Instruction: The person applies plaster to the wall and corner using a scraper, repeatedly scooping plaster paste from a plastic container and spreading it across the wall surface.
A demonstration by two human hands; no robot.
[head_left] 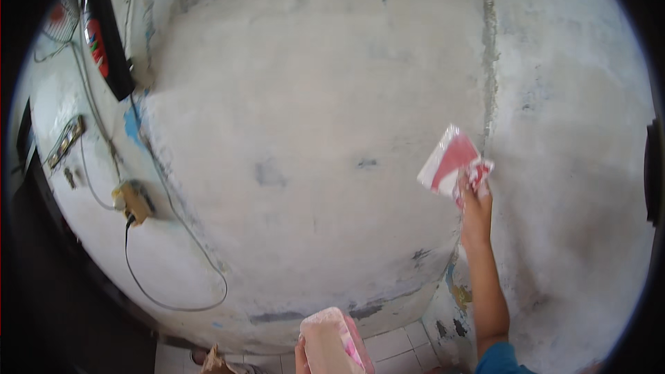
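Two packets held against a stained wall

We see the grey wall [312, 111]; our right hand [475, 202], fingers clamped on a red-white packet [451, 161], raised against it; our left hand [302, 359], mostly cut off, grips a pink packet [331, 343]; the cabled wall box [134, 201] stays unclear.

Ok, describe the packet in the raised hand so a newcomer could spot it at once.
Start at the big whitewashed plaster wall and follow the vertical grey seam down. Beside it, the right hand holds a crinkly red-and-white plastic packet, the only red thing on that side.
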